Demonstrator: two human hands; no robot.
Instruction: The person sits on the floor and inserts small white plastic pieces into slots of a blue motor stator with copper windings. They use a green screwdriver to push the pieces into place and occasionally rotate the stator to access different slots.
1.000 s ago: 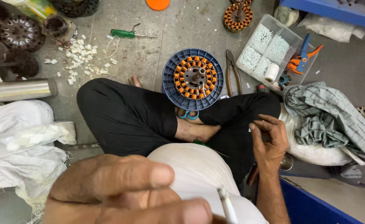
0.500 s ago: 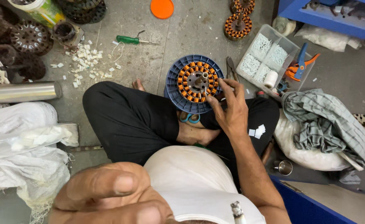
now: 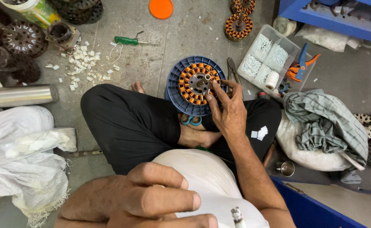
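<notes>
A stator with orange copper windings (image 3: 192, 78) lies on a blue round ribbed disc (image 3: 175, 95) on the floor, in front of my crossed legs in black trousers. My right hand (image 3: 230, 112) reaches onto the stator's right side, thumb inside the winding ring and fingers over its outer edge. My left hand (image 3: 143, 198) is close to the camera at the bottom, fingers curled together, nothing visible in it. A cigarette end (image 3: 237, 215) shows beside it. A few small white paper pieces (image 3: 259, 133) lie on my right knee.
Pliers (image 3: 232, 69) lie right of the disc, blue-handled scissors (image 3: 190, 120) by my foot. A clear compartment box (image 3: 263, 55) of white slips, orange-blue cutters (image 3: 301, 63), a green screwdriver (image 3: 130, 41), white scraps (image 3: 84, 63), a metal tube (image 3: 16, 95), white sacks (image 3: 21, 160), a checked cloth (image 3: 324, 122).
My right hand rose from my right knee and went forward onto the stator's right side. The left hand stayed near the camera.
</notes>
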